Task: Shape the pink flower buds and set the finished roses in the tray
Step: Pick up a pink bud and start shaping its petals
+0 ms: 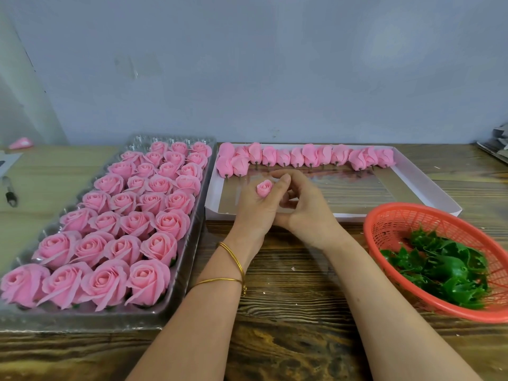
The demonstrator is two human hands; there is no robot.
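Entry: the bud (264,189) was up off the table (288,312), over the near-left corner of the white box (415,185), gripped in the curled fingers of the left hand (254,213) with its open face turned toward the camera, presumably so the petal spiral could be checked while working. The right hand (302,207) closed in from 3 o'clock, thumb and forefinger pinching the bud's outer edge; judged to be teasing a petal outward. Unshaped buds (310,155) lay in a row along the box's 12 o'clock wall, within easy reach. The tray (82,320) sat at 9 o'clock of the hands, its pockets filled with finished roses (123,224), a few far pockets bare. The basket (368,235) of green calyx pieces (439,265) stood at 4 o'clock. Shaping judged under way, not yet ready for the tray
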